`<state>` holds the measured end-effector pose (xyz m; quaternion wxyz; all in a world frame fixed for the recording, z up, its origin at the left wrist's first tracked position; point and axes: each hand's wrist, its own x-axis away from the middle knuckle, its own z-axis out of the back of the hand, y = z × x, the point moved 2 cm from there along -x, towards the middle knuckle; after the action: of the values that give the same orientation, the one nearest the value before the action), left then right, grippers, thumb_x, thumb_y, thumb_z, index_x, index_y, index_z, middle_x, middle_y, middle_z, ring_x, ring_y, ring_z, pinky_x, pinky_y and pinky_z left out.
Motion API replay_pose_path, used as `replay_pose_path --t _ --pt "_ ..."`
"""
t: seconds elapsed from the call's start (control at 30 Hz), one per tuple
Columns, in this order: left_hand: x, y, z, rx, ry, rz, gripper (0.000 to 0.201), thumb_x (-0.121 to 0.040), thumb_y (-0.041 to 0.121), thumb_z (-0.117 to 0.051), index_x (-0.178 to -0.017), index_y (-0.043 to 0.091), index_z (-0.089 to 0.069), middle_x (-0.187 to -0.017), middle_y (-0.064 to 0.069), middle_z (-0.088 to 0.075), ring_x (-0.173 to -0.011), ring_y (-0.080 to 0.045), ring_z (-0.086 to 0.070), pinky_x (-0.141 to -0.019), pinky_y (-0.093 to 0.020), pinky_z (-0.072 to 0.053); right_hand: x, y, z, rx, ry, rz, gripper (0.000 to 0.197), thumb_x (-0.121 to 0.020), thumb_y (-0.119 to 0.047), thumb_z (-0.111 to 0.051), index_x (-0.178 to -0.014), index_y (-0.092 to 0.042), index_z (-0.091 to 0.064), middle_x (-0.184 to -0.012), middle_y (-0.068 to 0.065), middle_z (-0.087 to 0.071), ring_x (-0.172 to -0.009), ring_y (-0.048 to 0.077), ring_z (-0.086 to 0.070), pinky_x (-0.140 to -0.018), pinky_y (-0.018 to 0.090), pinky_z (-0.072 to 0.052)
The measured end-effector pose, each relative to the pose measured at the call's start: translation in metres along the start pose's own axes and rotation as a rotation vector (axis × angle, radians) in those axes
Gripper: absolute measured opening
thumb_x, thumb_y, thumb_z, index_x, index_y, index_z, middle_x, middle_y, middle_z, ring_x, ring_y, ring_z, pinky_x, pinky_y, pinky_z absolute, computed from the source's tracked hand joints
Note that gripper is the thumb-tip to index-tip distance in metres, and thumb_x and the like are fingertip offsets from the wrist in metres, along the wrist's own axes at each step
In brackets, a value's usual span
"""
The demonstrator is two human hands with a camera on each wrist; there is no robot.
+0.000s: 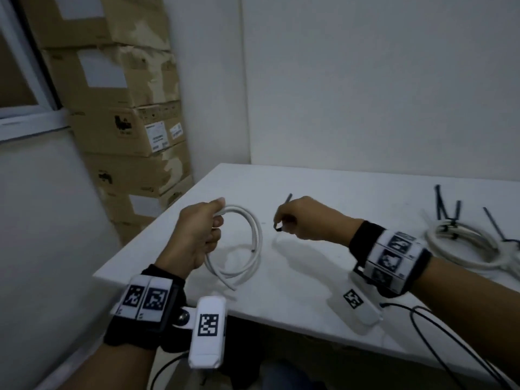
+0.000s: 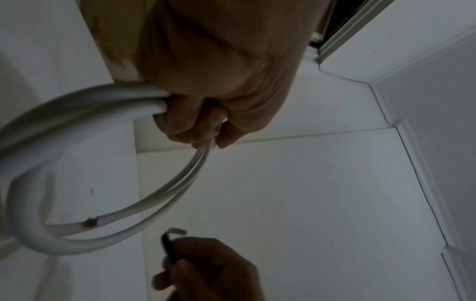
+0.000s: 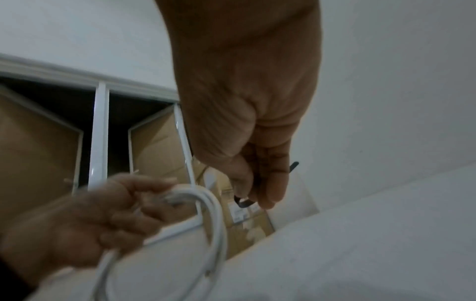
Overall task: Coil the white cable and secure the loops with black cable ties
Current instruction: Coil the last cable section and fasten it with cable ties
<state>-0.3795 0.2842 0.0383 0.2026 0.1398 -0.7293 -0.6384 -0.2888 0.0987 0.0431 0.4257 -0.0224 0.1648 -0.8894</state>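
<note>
My left hand (image 1: 201, 235) grips a white cable coil (image 1: 254, 240) of a few loops and holds it upright above the white table (image 1: 323, 263). A cut cable end (image 2: 91, 223) pokes out inside the loop in the left wrist view, where my left hand (image 2: 206, 114) curls round the white cable coil (image 2: 64, 114). My right hand (image 1: 302, 219) pinches a black cable tie (image 1: 288, 199) a short way right of the coil, apart from it. In the right wrist view the black cable tie (image 3: 243, 202) sticks out below my right hand (image 3: 257, 183), near the white cable coil (image 3: 213, 220).
At the table's right edge lies another white coil (image 1: 461, 246) bound with black ties, with loose black ties (image 1: 447, 209) by it. Stacked cardboard boxes (image 1: 126, 130) stand left of the table against the wall. Black cords (image 1: 450, 347) hang off the table's near right edge.
</note>
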Motion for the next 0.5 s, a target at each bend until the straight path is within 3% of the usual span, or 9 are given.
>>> replay_pose_path --t 0.1,0.17,0.2,0.3,0.4,0.5 --pt "0.002 -0.003 -0.063 -0.009 -0.145 0.012 0.029 -0.095 0.026 -0.054 -0.071 0.019 -0.038 -0.051 0.004 -0.036 -0.032 -0.007 -0.021 -0.035 -0.011 -0.015 0.069 0.03 0.042 -0.242 0.14 -0.049 0.02 -0.088 -0.006 -0.059 -0.092 -0.022 -0.071 -0.086 -0.005 -0.072 -0.071 0.007 -0.065 -0.066 0.021 -0.052" --pt "0.007 -0.005 -0.11 -0.027 -0.243 0.016 0.03 -0.095 0.026 -0.054 -0.072 0.019 -0.037 -0.052 0.003 -0.036 -0.032 -0.007 -0.021 -0.035 -0.011 -0.015 0.115 0.035 0.057 -0.294 0.166 -0.014 0.022 -0.085 -0.002 -0.063 -0.085 -0.022 -0.071 -0.074 -0.015 -0.066 -0.063 -0.001 -0.062 -0.061 0.014 -0.05" --pt "0.011 -0.006 -0.134 -0.042 -0.293 0.017 0.029 -0.095 0.026 -0.054 -0.072 0.019 -0.037 -0.052 0.003 -0.036 -0.033 -0.007 -0.021 -0.035 -0.011 -0.015 0.135 0.036 0.06 -0.269 0.154 0.014 0.02 -0.084 -0.001 -0.064 -0.087 -0.018 -0.072 -0.077 -0.015 -0.065 -0.066 -0.003 -0.06 -0.062 0.009 -0.046" --pt "0.028 -0.01 -0.203 -0.091 -0.445 0.025 0.029 -0.095 0.026 -0.053 -0.073 0.018 -0.037 -0.053 0.002 -0.036 -0.033 -0.007 -0.021 -0.034 -0.012 -0.015 0.182 0.044 0.058 -0.084 0.058 0.075 0.018 -0.086 -0.003 -0.061 -0.095 -0.014 -0.073 -0.096 0.001 -0.064 -0.079 0.003 -0.056 -0.071 0.007 -0.041" --pt "0.047 -0.011 -0.256 -0.132 -0.567 0.024 0.027 -0.096 0.026 -0.053 -0.074 0.017 -0.039 -0.053 0.002 -0.037 -0.033 -0.007 -0.021 -0.033 -0.012 -0.016 0.213 0.065 0.057 0.04 -0.02 0.028 0.02 -0.091 -0.006 -0.055 -0.102 -0.014 -0.07 -0.105 0.005 -0.059 -0.089 0.017 -0.057 -0.078 0.023 -0.046" --pt "0.066 -0.015 -0.298 -0.177 -0.658 0.025 0.027 -0.096 0.024 -0.052 -0.074 0.016 -0.04 -0.054 0.0 -0.035 -0.032 -0.007 -0.02 -0.033 -0.011 -0.015 0.24 0.096 0.071 0.115 0.139 -0.033 0.024 -0.086 0.001 -0.053 -0.097 -0.013 -0.069 -0.1 0.007 -0.057 -0.086 0.022 -0.057 -0.075 0.033 -0.046"
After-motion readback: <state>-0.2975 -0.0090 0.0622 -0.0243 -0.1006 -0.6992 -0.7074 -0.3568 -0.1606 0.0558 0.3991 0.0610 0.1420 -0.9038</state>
